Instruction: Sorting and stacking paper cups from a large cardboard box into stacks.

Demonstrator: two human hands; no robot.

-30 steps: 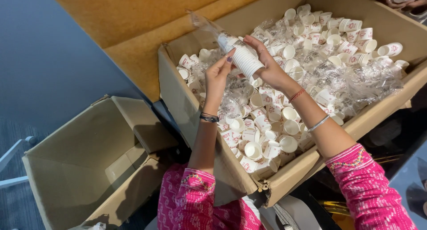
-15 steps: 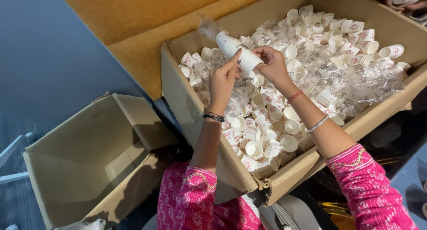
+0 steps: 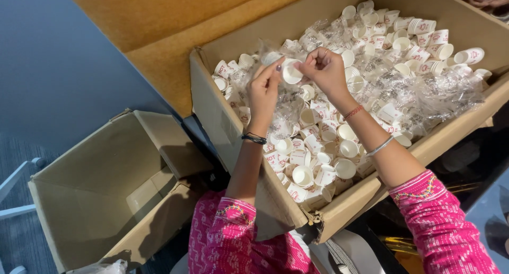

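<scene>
Both hands meet above the big cardboard box (image 3: pixel 222 120), over its near-left part. The left hand (image 3: pixel 263 91) and the right hand (image 3: pixel 324 70) pinch one small white paper cup (image 3: pixel 291 71) between their fingertips, its round open mouth tilted sideways. Below it the box is heaped with loose paper cups (image 3: pixel 339 141), white with red print, mixed with crinkled clear plastic wrap (image 3: pixel 435 96). Left of the big box stands a smaller open carton (image 3: pixel 95 200) of plain brown card.
</scene>
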